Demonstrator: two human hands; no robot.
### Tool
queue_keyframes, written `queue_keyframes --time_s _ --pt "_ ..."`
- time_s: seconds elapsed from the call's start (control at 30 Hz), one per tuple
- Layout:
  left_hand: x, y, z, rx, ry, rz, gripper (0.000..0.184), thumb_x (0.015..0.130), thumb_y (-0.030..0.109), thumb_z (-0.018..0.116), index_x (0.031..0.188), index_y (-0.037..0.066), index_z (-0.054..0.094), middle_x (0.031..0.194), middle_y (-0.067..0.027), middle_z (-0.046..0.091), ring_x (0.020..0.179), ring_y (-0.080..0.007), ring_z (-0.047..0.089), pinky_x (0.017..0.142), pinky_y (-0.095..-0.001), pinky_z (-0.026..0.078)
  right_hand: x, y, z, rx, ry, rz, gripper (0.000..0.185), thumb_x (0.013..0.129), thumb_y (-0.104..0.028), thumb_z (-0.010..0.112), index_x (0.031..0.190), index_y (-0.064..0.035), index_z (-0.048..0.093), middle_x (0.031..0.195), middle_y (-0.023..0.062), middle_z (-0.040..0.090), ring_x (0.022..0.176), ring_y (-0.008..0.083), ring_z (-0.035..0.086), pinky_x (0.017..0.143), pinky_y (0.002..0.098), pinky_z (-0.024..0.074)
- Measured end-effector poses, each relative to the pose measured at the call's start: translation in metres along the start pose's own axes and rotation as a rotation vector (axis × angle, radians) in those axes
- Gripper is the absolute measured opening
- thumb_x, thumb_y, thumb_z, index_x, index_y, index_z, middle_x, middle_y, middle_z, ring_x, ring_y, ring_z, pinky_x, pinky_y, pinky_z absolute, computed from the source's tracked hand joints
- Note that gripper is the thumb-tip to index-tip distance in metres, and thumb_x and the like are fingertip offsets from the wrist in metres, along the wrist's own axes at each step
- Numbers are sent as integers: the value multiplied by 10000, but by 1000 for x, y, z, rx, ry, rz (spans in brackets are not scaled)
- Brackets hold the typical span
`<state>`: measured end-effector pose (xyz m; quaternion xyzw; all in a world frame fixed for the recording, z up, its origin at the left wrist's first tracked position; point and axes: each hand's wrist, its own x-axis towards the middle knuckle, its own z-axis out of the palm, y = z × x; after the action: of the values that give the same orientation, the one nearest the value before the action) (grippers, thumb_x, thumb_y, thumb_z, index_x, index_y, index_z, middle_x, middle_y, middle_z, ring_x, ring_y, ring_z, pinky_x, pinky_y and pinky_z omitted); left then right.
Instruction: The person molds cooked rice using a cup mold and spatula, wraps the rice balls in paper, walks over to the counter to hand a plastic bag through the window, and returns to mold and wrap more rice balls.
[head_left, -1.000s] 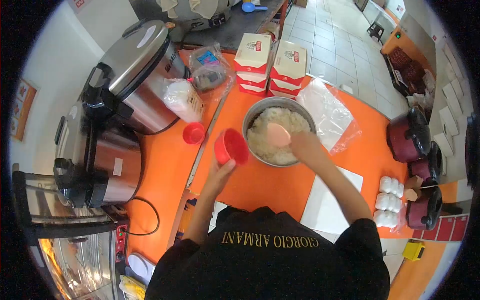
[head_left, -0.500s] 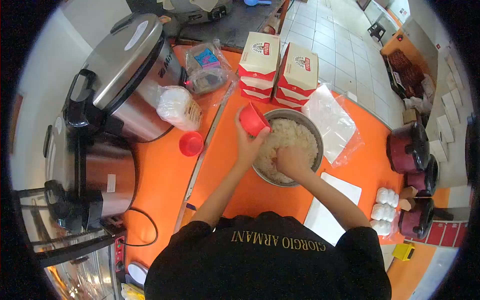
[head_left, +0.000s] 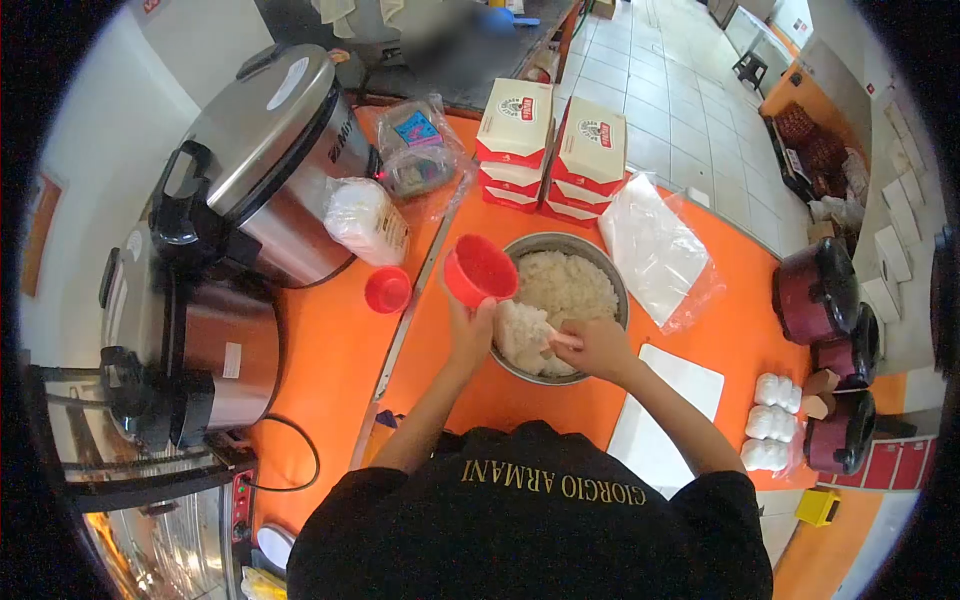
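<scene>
My left hand (head_left: 472,335) holds a red cup (head_left: 481,271), tilted with its mouth toward the upper right, at the left rim of a metal bowl (head_left: 622,300). White rice (head_left: 572,287) fills much of the bowl. The fingers of my right hand (head_left: 597,348) are closed round the handle of a pink rice paddle (head_left: 566,339). A heap of rice covers the paddle's blade, just below and right of the cup. Left of the cup, a second red cup (head_left: 388,289) stands on the orange table (head_left: 460,410).
Two large rice cookers (head_left: 290,215) stand at the left. Stacked food boxes (head_left: 516,125) sit behind the bowl. White paper in plastic (head_left: 655,250) and a white sheet (head_left: 668,400) lie to the right, with wrapped white bundles (head_left: 770,423) and maroon pots (head_left: 815,285) beyond.
The paddle has come up from the rice with a heap on it and moved left. My left hand has lowered the red cup toward it at the bowl's rim.
</scene>
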<state>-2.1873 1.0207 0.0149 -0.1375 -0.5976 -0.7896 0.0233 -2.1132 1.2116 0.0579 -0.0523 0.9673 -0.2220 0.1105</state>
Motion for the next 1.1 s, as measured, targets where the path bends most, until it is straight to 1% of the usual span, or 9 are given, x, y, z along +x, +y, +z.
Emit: queue_keyframes --time_s 0.1,0.17,0.3,0.37,0.43,0.47,0.57,0.87,1.1 --pt "7 41 -1 -188 20 126 744 746 90 636 1321 20 170 1288 -126 326 1159 -219 387 966 -361 342 -19 -3 -24 -48 45 108 373 749 -444 554 909 -114 626 740 162 613 705 331 600 605 438 467" --pt "13 46 -14 269 -151 159 790 705 144 702 1306 22 203 1258 -126 347 1155 -218 391 942 -371 371 -30 -5 -48 -84 78 176 360 753 -435 553 859 -99 625 727 161 609 702 330 600 596 436 469" --pt "6 65 3 348 -424 5 835 632 193 763 1288 59 264 1231 -152 360 1165 -262 393 922 -394 393 -31 -8 -53 -473 190 275 229 809 -273 519 749 -67 599 670 136 605 631 252 621 519 365 483" --pt "0 52 12 853 -688 99 862 580 200 780 1287 103 297 1239 -184 346 1130 -340 424 919 -405 395 -29 -17 -37 -564 236 332 199 823 -215 505 727 -65 595 644 124 602 602 223 624 490 338 482" --pt "-11 39 22 913 -643 21 862 555 204 785 1277 108 324 1228 -192 366 1098 -360 443 911 -411 400 -37 -29 -22 -851 264 -43 152 811 -154 503 714 -76 591 590 101 594 552 199 622 446 316 472" --pt "-14 35 25 977 -589 -65 864 530 208 790 1267 113 350 1218 -199 385 1066 -381 462 903 -418 404 -40 -28 -22 -851 269 -35 152 811 -154 503 714 -76 591 590 101 594 552 199 622 446 316 472" --pt "-14 31 21 962 -577 18 845 519 219 794 1249 103 385 1173 -186 455 1033 -361 497 875 -422 422 -48 -24 -31 -654 315 59 83 756 -147 530 746 -78 574 583 90 584 554 212 615 449 344 466" --pt "-7 25 32 1017 -589 -10 790 505 226 796 1200 102 442 1093 -171 517 979 -337 534 845 -417 440 -30 -10 0 -393 189 95 260 761 -270 555 665 -36 614 582 148 591 538 295 603 486 401 472" --pt "-7 21 28 956 -602 103 786 496 227 801 1190 103 452 1080 -164 511 978 -345 528 837 -416 446 -51 -32 19 -168 417 142 295 813 -268 487 667 -36 596 613 163 592 540 311 596 477 414 470"
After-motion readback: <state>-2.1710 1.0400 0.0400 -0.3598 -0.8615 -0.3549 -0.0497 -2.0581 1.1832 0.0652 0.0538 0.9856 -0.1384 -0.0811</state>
